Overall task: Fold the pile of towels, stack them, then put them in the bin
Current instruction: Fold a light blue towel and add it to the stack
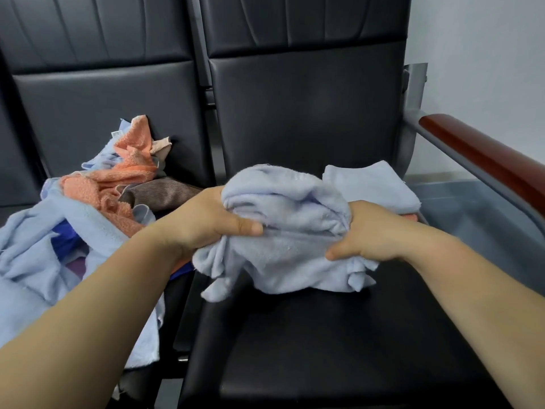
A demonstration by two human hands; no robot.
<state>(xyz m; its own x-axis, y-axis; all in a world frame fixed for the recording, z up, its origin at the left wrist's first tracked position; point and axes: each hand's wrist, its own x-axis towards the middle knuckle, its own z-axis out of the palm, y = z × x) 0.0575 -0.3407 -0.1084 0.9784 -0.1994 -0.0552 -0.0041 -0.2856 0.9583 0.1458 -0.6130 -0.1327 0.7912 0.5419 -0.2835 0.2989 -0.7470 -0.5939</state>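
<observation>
Black padded seats stand in a row against a pale wall, and the work is spread over two of them. On the left seat [88,113] lies the pile [97,202] of unfolded towels: pale blue ones, an orange towel [132,160], a brown one and a scrap of dark blue, all tangled together. It is large, so most of the folding looks to be left.

Above the right seat [309,335] both hands grasp one pale blue towel [289,234]. The left hand [203,222] grips its left side, thumb pressed across the front, and the right hand [374,231] clutches its right side with fingers curled into the cloth. The towel is bunched and rumpled, its corners hanging down towards the seat; no clean edge or crease shows, so its folding seems barely begun.

Just behind it, towards the right of the same seat, sits a small stack [371,184] of folded towels: a pale blue one on top and a sliver of orange beneath. How many it holds I cannot tell.

Past the wooden armrest [477,154] on the right lies a grey bin [472,208]. No towel shows in the part of it in view, so that last step appears not yet started.
</observation>
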